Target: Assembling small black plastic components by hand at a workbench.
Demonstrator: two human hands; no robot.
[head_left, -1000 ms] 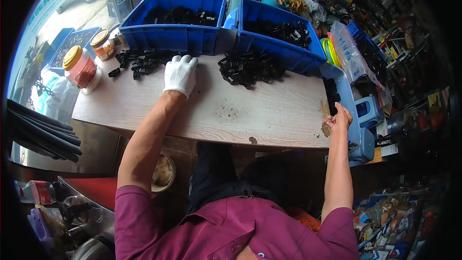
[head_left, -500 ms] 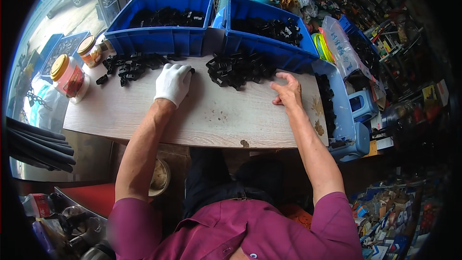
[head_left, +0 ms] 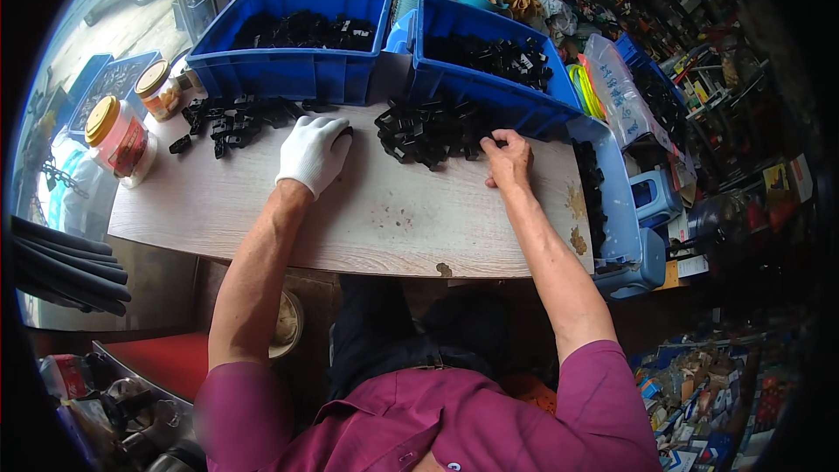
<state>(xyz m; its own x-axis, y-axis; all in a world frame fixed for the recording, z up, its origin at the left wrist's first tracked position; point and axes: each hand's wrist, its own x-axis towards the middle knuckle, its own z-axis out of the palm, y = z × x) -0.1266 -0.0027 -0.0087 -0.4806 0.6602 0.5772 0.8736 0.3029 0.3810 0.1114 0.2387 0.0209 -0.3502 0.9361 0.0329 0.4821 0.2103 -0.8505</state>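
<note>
My left hand (head_left: 313,154), in a white knitted glove, rests on the table with its fingers curled round a small black plastic piece (head_left: 348,131); only a dark end shows past the fingertips. My bare right hand (head_left: 509,159) pinches at the right edge of a heap of black plastic pieces (head_left: 428,133). Whatever lies between its fingertips is too small to make out. Left of my gloved hand, a looser spread of similar black pieces (head_left: 234,125) covers the table's far left part.
Two blue bins (head_left: 288,75) (head_left: 489,92) of black pieces stand along the far side of the wooden table (head_left: 376,227). Two yellow-lidded jars (head_left: 122,144) (head_left: 160,92) sit at the left. A light blue bin (head_left: 616,179) and a blue stool (head_left: 655,197) are at the right.
My right hand has moved slightly left to the heap's edge, and its spread fingers have come together. The left hand stays almost in place, still curled round its piece.
</note>
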